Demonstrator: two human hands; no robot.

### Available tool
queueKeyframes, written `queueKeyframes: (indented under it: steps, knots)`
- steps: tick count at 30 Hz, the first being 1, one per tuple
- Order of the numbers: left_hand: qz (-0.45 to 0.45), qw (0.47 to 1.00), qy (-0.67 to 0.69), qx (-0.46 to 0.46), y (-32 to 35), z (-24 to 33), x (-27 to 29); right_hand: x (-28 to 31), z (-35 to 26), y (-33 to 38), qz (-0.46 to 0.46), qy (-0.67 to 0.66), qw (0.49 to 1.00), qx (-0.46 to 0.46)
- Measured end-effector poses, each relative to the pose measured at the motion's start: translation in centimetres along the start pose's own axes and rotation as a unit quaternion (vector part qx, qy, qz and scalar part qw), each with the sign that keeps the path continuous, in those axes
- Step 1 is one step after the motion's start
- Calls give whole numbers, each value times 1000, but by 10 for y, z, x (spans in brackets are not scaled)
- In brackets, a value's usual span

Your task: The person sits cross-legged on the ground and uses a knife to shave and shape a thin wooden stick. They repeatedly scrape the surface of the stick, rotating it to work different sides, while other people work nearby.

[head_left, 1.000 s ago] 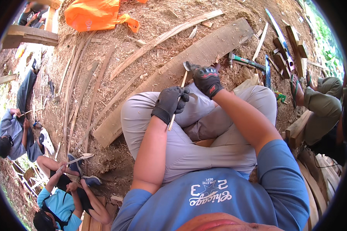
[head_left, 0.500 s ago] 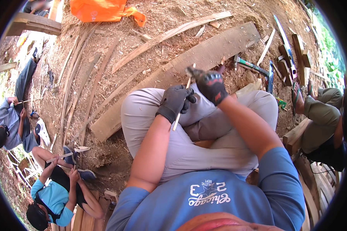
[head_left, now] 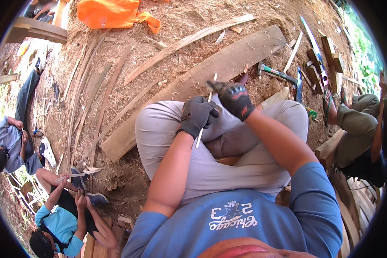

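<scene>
My gloved left hand (head_left: 196, 114) is closed round a thin pale wooden stick (head_left: 199, 137) above my crossed legs. The stick slants upright, its upper end pointing away from me. My gloved right hand (head_left: 234, 97) is closed on what looks like a knife, its reddish-brown handle (head_left: 244, 78) poking out at the far side of the fist. A dark tip reaches from that fist to the stick's upper part. Most of the blade is hidden or too small to make out.
A wide plank (head_left: 193, 84) lies before my knees among shavings and long strips. Right of it are a green-handled hammer (head_left: 279, 74), a blue saw (head_left: 316, 49) and wood blocks (head_left: 315, 77). An orange bag (head_left: 107, 13) lies beyond. Co-workers sit left (head_left: 60, 225) and right (head_left: 361, 116).
My right hand has shifted slightly toward me along the stick. My left hand keeps its grip almost in place. The co-worker at lower left has changed the angle of their strip.
</scene>
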State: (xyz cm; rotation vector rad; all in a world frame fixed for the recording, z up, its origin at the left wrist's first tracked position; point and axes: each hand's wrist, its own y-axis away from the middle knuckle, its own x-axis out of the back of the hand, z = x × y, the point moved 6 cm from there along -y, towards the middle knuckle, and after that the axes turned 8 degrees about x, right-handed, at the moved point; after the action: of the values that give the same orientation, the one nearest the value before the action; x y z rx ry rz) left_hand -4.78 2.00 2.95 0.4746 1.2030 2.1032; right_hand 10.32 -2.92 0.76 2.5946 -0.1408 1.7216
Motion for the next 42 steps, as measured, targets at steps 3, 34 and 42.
queueKeyframes:
  steps: [3, 34, 42]
  knots:
    - [-21, 999, 30, 12, 5, 8, -9, -24, 42, 3, -81, 74, 994, -23]
    - [15, 1000, 14, -2, -2, -2, -4, -20, 38, 2, -39, 43, 998, -1]
    - [50, 998, -24, -24, 2, 3, -2, -20, 48, 3, -185, 14, 978, -99]
